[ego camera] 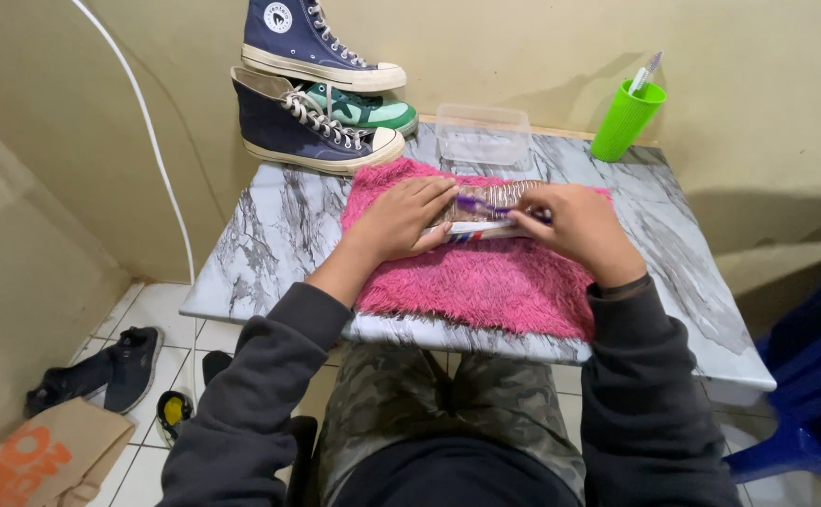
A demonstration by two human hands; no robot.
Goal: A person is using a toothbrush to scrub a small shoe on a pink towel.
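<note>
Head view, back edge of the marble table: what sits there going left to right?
Stacked navy high-top sneakers → green shoe tucked behind them → clear plastic container → green cup holding a toothbrush.

Single head-worn view, looking steeply down from close above the marble-patterned table (270, 235); far wall fills the top.

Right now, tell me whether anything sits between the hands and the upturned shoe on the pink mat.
Nothing visible does. The left hand rests directly on the shoe, sole up on the pink mat. The right hand holds a purple brush against the sole. The clear plastic tub and stacked sneakers sit behind, apart.
</note>
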